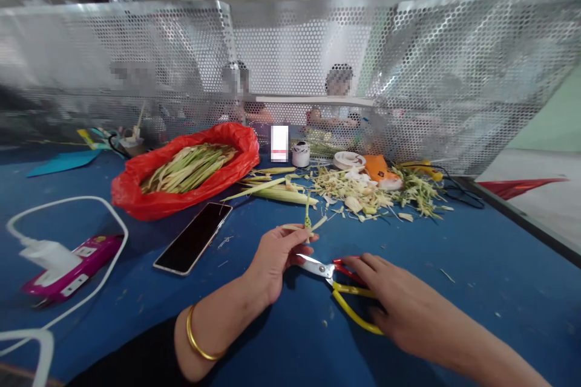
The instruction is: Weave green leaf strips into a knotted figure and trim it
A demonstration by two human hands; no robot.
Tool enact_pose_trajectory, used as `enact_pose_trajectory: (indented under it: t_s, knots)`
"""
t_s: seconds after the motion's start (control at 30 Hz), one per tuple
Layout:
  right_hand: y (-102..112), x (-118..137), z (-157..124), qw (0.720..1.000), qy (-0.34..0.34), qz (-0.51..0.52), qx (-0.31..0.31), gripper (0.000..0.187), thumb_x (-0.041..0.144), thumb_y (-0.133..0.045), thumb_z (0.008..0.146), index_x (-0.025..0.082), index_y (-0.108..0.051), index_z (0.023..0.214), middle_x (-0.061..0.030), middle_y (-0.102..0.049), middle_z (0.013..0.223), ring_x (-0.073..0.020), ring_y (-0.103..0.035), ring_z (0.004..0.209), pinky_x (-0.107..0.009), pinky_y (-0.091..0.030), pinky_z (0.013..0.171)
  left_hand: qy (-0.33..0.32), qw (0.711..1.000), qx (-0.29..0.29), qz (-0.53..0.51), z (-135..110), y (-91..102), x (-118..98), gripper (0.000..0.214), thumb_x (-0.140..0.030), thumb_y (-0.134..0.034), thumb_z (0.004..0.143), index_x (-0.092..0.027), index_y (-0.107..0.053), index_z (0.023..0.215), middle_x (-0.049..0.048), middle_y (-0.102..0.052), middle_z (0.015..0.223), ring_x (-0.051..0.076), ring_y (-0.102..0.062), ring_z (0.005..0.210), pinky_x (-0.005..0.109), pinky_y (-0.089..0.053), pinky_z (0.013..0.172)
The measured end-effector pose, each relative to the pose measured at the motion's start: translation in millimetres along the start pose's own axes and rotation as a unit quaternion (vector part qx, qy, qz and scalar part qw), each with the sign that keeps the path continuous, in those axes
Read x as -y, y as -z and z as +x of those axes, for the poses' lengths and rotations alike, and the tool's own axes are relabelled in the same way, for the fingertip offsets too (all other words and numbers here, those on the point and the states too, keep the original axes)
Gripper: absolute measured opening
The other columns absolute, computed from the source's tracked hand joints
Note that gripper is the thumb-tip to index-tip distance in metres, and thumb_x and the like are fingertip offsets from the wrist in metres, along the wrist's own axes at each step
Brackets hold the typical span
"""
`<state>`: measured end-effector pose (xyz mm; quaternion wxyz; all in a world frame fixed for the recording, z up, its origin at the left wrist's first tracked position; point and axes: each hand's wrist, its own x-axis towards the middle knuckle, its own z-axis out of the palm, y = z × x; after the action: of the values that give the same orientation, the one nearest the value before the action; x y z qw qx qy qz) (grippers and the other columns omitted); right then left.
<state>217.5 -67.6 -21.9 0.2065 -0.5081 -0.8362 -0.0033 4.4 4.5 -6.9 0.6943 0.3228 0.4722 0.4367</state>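
My left grip [278, 257] is pinched, thumb against fingers, on the lower part of the small green plaited piece [307, 222], held over the counter [254, 344]. My right grip [397, 296] is curled at the handles of the scissors [321, 268]. I judge the piece very light, flexible, easy to crush; best I hold it softly near its base, not by loose ends. Beyond lie leaf scraps [333, 184].

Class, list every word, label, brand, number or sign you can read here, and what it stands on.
No text can be read.
Jar: dark markings, too small to read.
Orange packet: dark mark, too small.
Power strip: round mark, too small.
White oblong: blurred out.
Phone: screen dark.
Scissors: no lettering discernible.
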Motion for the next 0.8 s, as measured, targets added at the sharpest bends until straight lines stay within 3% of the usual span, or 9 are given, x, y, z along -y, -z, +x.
enact_pose_trajectory:
  t_s: [0.13,0.3,0.4,0.5,0.67,0.8]
  knots:
    - [-9.9,4.6,-0.2,0.986,-0.046,-0.028,0.158,0.079,0.004,-0.047,0.063,0.018,-0.045,0.141,-0.0137,-0.065,0.106,-0.0268,-0.063,0.091,-0.035,-0.050,0.076,0.002,1.000,0.005,0.010,-2.1,0.2,-1.0,0.013,-0.021,-0.072,0.074,-0.012,-0.068,0.082,0.0111,-0.076,0.086,0.009,-0.063,0.055,0.017,-0.045,0.048]
    - [3.0,6.8,4.9,0.974,-0.085,0.057,0.202,0.072,0.008,-0.051,0.068,0.026,-0.050,0.138,-0.0082,-0.073,0.098,-0.0242,-0.068,0.083,-0.028,-0.048,0.072,-0.018,1.000,-0.015,-0.008,-1.0,1.9,-4.9,0.015,-0.019,-0.073,0.074,-0.013,-0.066,0.086,0.0077,-0.075,0.083,0.009,-0.063,0.057,0.017,-0.046,0.050]
    - [12.3,6.3,4.7,0.961,-0.126,0.162,0.185,0.056,0.017,-0.053,0.075,0.029,-0.057,0.129,-0.0056,-0.075,0.098,-0.0249,-0.069,0.087,-0.028,-0.049,0.073,-0.042,0.998,-0.031,-0.030,2.2,3.6,-7.9,0.015,-0.020,-0.073,0.073,-0.014,-0.065,0.084,0.0051,-0.074,0.079,0.009,-0.063,0.059,0.018,-0.046,0.049]
    - [12.6,2.5,8.2,0.937,-0.192,0.254,0.147,0.048,0.024,-0.054,0.078,0.024,-0.057,0.126,-0.0067,-0.072,0.102,-0.0246,-0.066,0.090,-0.030,-0.049,0.078,-0.053,0.997,-0.034,-0.046,4.2,4.7,-9.3,0.014,-0.020,-0.073,0.073,-0.013,-0.065,0.082,0.0053,-0.074,0.081,0.010,-0.065,0.062,0.018,-0.047,0.051]
    - [4.0,4.0,13.5,0.874,-0.268,0.384,0.128,0.050,0.039,-0.064,0.075,0.019,-0.053,0.119,0.0007,-0.059,0.074,-0.0163,-0.055,0.066,-0.025,-0.045,0.062,-0.054,0.996,-0.014,-0.066,3.4,4.2,-7.8,0.014,-0.020,-0.073,0.072,-0.014,-0.062,0.078,0.0089,-0.075,0.088,0.012,-0.068,0.066,0.019,-0.048,0.054]
    - [7.5,15.4,9.1,0.850,-0.278,0.439,0.089,0.052,0.045,-0.066,0.073,0.023,-0.051,0.118,0.0032,-0.052,0.072,-0.0144,-0.049,0.064,-0.023,-0.042,0.059,-0.069,0.995,-0.008,-0.072,3.4,4.2,-5.8,0.019,-0.022,-0.076,0.068,-0.015,-0.061,0.077,0.0093,-0.076,0.088,0.013,-0.068,0.067,0.020,-0.048,0.055]
